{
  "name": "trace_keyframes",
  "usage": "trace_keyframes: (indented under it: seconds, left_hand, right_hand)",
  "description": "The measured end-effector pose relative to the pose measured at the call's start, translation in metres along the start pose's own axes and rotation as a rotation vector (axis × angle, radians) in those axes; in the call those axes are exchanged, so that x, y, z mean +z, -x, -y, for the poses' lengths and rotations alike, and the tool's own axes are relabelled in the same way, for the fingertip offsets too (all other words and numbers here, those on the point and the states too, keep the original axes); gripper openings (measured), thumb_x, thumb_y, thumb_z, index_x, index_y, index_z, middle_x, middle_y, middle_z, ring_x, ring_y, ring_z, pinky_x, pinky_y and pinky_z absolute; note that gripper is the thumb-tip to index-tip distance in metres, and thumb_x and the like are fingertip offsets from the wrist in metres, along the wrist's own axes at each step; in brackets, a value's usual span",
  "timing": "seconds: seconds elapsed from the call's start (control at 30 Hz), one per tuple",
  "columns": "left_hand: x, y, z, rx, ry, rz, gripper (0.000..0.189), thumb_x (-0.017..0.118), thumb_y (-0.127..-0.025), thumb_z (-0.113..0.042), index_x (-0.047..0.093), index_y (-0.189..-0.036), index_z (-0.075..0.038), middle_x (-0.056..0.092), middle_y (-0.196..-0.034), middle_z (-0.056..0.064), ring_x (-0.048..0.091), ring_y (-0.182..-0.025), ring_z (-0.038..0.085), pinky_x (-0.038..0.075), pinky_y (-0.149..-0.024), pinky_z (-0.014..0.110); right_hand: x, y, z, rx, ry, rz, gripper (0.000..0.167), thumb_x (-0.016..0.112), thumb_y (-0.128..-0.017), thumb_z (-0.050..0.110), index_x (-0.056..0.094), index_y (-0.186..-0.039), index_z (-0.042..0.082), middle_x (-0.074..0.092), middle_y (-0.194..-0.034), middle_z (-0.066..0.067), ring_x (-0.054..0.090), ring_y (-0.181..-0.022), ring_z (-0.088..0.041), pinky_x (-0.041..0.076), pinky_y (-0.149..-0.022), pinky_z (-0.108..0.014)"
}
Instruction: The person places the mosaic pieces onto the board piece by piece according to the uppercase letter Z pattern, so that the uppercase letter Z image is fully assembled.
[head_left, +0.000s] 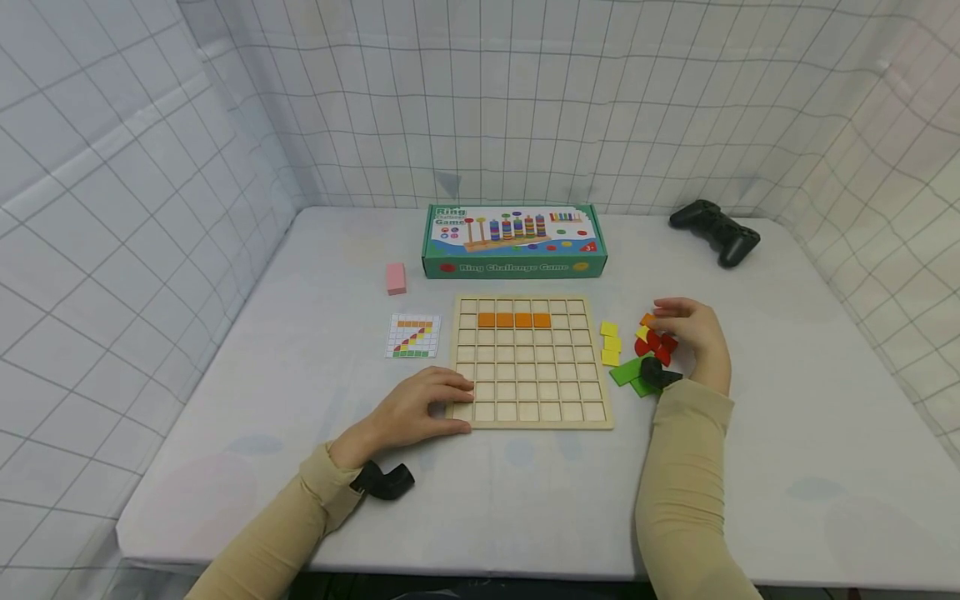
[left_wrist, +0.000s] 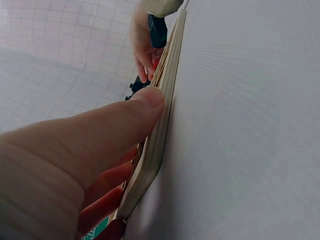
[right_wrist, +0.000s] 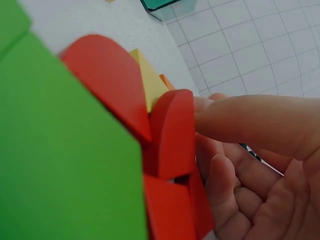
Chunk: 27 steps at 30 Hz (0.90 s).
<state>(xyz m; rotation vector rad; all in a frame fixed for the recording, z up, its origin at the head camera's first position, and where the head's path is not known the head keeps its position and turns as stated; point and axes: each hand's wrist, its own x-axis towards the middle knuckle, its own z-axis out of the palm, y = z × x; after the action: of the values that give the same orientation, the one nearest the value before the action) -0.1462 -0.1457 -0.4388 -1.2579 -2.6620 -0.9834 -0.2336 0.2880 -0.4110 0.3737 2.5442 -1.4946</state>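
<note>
My left hand (head_left: 420,404) rests at the near left corner of a wooden grid board (head_left: 528,367). In the left wrist view its thumb (left_wrist: 147,97) lies on the board's front edge and the other fingers reach over the side. Four-in-a-row orange squares (head_left: 513,320) sit in the board's second row from the back. My right hand (head_left: 688,325) is at the loose pieces on the right, fingertips right at an orange piece (head_left: 647,319). In the right wrist view red curved pieces (right_wrist: 172,132) hide the fingertips, so I cannot tell whether they pinch it.
Yellow squares (head_left: 611,343) line the board's right side; green pieces (head_left: 630,372) lie nearer me. A pattern card (head_left: 413,336) and a pink block (head_left: 396,278) are on the left. Behind stand a green game box (head_left: 514,267) and a black game controller (head_left: 715,232).
</note>
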Motion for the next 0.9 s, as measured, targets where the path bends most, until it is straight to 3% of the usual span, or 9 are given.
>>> trace_keyframes:
  seconds: [0.27, 0.9]
  left_hand:
    - [0.0006, 0.0001, 0.0009, 0.011, -0.008, -0.01, 0.037, 0.078, -0.076, -0.034, 0.072, -0.105, -0.01, 0.062, -0.115, 0.0, 0.052, -0.113, 0.016, 0.04, -0.1, 0.03]
    - [-0.0001, -0.0004, 0.0, 0.006, -0.006, -0.006, 0.037, 0.078, -0.076, -0.034, 0.072, -0.104, -0.011, 0.062, -0.115, 0.0, 0.052, -0.113, 0.016, 0.041, -0.099, 0.031]
  right_hand:
    - [-0.0014, -0.0002, 0.0004, 0.029, 0.008, 0.021, 0.053, 0.062, -0.089, 0.014, 0.045, -0.137, 0.002, 0.05, -0.132, -0.019, 0.05, -0.103, -0.025, 0.044, -0.085, -0.026]
    - [-0.0015, -0.0023, 0.0023, 0.011, 0.096, 0.049, 0.046, 0.059, -0.09, 0.013, 0.048, -0.134, 0.002, 0.048, -0.13, -0.021, 0.049, -0.098, -0.029, 0.046, -0.078, -0.029]
